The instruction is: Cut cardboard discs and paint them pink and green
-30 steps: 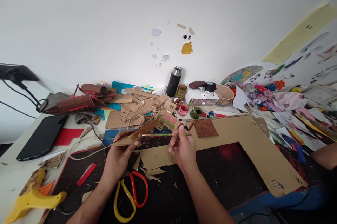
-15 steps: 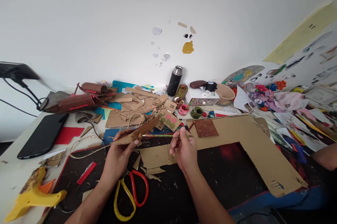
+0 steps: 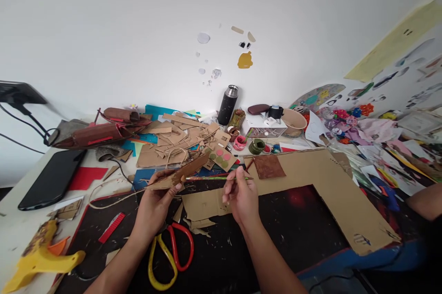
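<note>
My left hand point(image 3: 154, 202) pinches a long cardboard strip point(image 3: 193, 167), its right part coated in brown paint and its near end bare. My right hand point(image 3: 242, 195) grips a thin green-and-red paintbrush point(image 3: 214, 178). The brush points left, its tip at the painted face of the strip beside my left fingertips. Beneath the hands is a torn cardboard piece point(image 3: 204, 203). Scissors point(image 3: 177, 250) with yellow and red handles lie near my left forearm. Beyond my right hand are a pink paint jar point(image 3: 239, 143) and a green one point(image 3: 257, 146).
A yellow glue gun point(image 3: 44, 257) and a black phone point(image 3: 53, 179) lie at the left. Cardboard scraps point(image 3: 172, 139) and a black flask point(image 3: 228, 105) stand behind. An L-shaped cardboard sheet point(image 3: 324, 183) and a brown square point(image 3: 270, 167) are right. Another person's arm point(image 3: 426, 202) shows far right.
The view has shifted slightly, so the table items appear a little further left. Both hands keep nearly the same pose, with the brush tip still at the strip.
</note>
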A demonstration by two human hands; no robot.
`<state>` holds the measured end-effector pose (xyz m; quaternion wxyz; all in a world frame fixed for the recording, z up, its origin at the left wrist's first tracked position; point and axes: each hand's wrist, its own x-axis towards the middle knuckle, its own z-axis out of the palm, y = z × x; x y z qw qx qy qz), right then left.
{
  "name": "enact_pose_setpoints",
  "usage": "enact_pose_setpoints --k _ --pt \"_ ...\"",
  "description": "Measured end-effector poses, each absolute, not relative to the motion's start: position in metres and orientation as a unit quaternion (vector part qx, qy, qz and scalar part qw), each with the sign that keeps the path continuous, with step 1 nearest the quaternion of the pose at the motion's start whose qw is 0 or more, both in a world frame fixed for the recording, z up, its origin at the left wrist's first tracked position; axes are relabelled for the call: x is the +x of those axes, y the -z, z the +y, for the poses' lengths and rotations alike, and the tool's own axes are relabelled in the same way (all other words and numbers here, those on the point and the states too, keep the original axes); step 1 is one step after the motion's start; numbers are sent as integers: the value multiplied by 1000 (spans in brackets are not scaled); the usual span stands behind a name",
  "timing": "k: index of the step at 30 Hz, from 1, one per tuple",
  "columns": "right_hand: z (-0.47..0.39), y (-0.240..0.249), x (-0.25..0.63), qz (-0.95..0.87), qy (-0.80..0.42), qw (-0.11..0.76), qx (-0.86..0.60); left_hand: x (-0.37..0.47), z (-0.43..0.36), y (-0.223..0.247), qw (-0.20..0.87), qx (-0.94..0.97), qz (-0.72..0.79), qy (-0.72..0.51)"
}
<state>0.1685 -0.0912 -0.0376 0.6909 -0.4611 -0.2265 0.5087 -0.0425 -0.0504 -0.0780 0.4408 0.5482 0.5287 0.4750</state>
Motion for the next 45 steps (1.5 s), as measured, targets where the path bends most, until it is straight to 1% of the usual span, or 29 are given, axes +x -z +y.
enact_pose_setpoints --k 4,11,17,23,29,34,40,45 --pt "-91 39 162 -247 -529 673 -454 -43 -51 75 426 556 529 -479" --pt "-87 38 171 -198 -484 707 -476 -45 -50 79 443 552 527 -470" --pt "-90 34 160 -242 -533 674 -450 -43 -51 78 413 572 532 -468" --pt "-85 34 164 -218 -495 704 -461 -45 -51 82 439 560 522 -471" --pt "-86 31 160 -239 -528 682 -445 -41 -53 79 403 585 517 -478" --pt "-85 33 163 -217 -497 705 -458 -41 -54 77 418 572 521 -476" --pt "-86 29 163 -236 -529 683 -446 -37 -55 75 406 590 506 -479" --pt "-83 31 165 -206 -500 704 -460 -39 -55 74 411 587 511 -475"
